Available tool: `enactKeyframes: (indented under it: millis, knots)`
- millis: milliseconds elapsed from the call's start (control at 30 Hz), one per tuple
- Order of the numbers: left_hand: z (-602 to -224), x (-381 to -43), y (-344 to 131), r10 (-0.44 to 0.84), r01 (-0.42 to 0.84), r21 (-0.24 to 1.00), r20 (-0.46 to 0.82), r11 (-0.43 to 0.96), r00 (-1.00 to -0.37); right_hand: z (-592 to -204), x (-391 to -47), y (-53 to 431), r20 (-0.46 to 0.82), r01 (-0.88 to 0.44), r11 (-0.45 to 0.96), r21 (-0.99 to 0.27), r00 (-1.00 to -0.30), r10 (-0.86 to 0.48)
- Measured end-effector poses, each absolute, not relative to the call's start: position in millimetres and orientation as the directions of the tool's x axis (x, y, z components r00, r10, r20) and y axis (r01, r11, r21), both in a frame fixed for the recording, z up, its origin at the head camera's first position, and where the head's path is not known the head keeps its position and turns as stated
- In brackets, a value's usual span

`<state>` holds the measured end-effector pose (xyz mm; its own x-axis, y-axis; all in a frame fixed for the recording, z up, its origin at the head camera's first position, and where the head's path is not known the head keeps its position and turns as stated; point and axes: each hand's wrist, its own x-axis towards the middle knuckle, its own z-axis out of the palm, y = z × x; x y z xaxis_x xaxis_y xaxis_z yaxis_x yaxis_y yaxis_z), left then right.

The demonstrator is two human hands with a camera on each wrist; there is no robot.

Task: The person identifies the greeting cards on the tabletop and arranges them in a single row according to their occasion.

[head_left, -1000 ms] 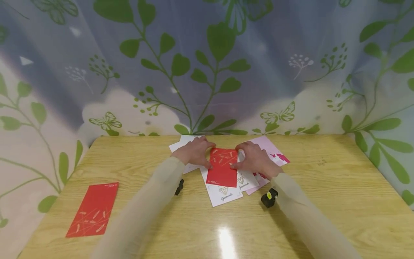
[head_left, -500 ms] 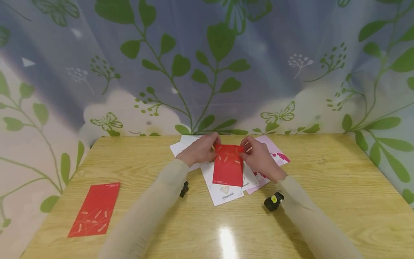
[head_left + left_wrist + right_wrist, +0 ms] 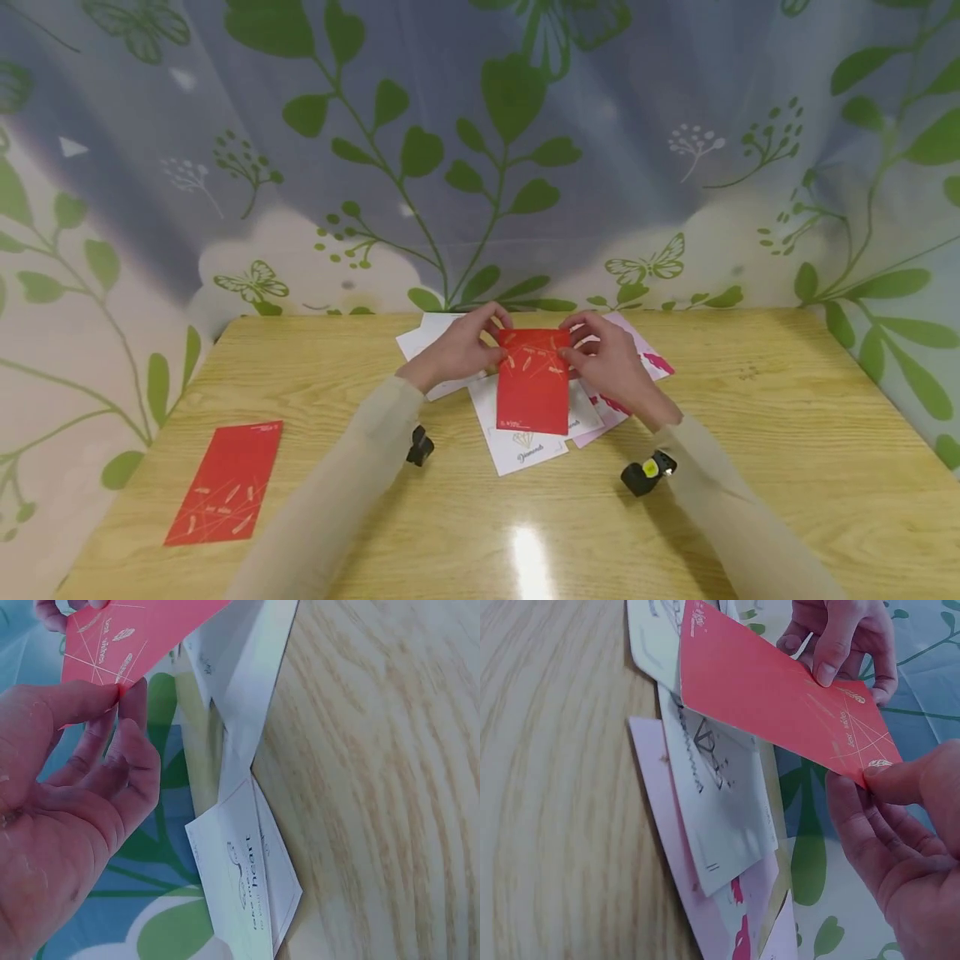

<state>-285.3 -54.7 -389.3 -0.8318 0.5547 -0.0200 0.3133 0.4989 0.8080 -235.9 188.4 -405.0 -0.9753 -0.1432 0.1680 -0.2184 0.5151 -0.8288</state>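
A red card [image 3: 532, 383] with gold feather prints and fine gold lines is held up at its two far corners. My left hand [image 3: 465, 346] pinches its left corner between thumb and fingers; the left wrist view shows the thumb [image 3: 82, 701] on the printed face. At the right corner my right hand [image 3: 611, 362] pinches it likewise, thumb [image 3: 896, 784] on top and fingers beneath. Below the card lie overlapping white cards [image 3: 525, 454] printed with a diamond and "Diamonds", partly hidden by it. The right wrist view shows the red card tilted above these white cards [image 3: 720, 787].
A second red card [image 3: 225, 483] lies on the wooden table [image 3: 465, 533] at the left. More white cards [image 3: 427, 337] are behind my left hand, and pink cards [image 3: 637, 342] with magenta print lie by my right. A patterned curtain [image 3: 480, 167] hangs at the table's far edge.
Both hands have shifted slightly right with the red card. Its far edge is raised, and it has come up off the white cards. The second red card stays on the table.
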Motion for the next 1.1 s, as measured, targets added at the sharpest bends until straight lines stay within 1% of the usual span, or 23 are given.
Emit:
enactKeyframes:
  millis: [167, 433, 600, 800, 867, 967, 1033, 1100]
  knots:
    - [-388.6, -281.7, -60.0, 0.555, 0.302, 0.84, 0.001, 0.451, -0.832, -402.2, -232.8, 186.4, 0.199, -0.243, 0.504, -0.829, -0.97, -0.14]
    - [-388.9, -276.1, -70.0, 0.535, 0.219, 0.909, -0.004, 0.353, -0.845, -403.8, -225.4, 183.7, 0.187, -0.229, 0.448, -0.864, -0.973, -0.138]
    - [-385.7, -272.1, -79.3, 0.485, 0.168, 0.948, 0.016, 0.272, -0.875, -406.8, -220.9, 183.4, 0.153, -0.217, 0.453, -0.865, -0.973, -0.174]
    - [-384.6, -264.0, -93.6, 0.401, 0.109, 0.971, 0.016, 0.211, -0.916, -407.8, -214.9, 180.3, 0.071, -0.157, 0.363, -0.918, -0.969, -0.238]
    - [-384.9, -260.8, -98.4, 0.404, 0.102, 0.973, 0.011, 0.205, -0.915, -407.6, -213.3, 178.8, 0.067, -0.15, 0.343, -0.927, -0.968, -0.242]
    - [-384.1, -255.4, -106.8, 0.444, 0.105, 0.965, -0.013, 0.24, -0.896, -406.2, -210.8, 176.3, 0.077, -0.153, 0.341, -0.928, -0.971, -0.225]
    - [-382.7, -252.6, -113.3, 0.468, 0.132, 0.948, -0.02, 0.29, -0.884, -404.6, -209.5, 174.9, 0.089, -0.163, 0.35, -0.923, -0.972, -0.219]
    - [-378.8, -250.2, -119.1, 0.481, 0.184, 0.921, -0.004, 0.344, -0.877, -402.7, -208.8, 172.6, 0.096, -0.176, 0.359, -0.917, -0.969, -0.229]
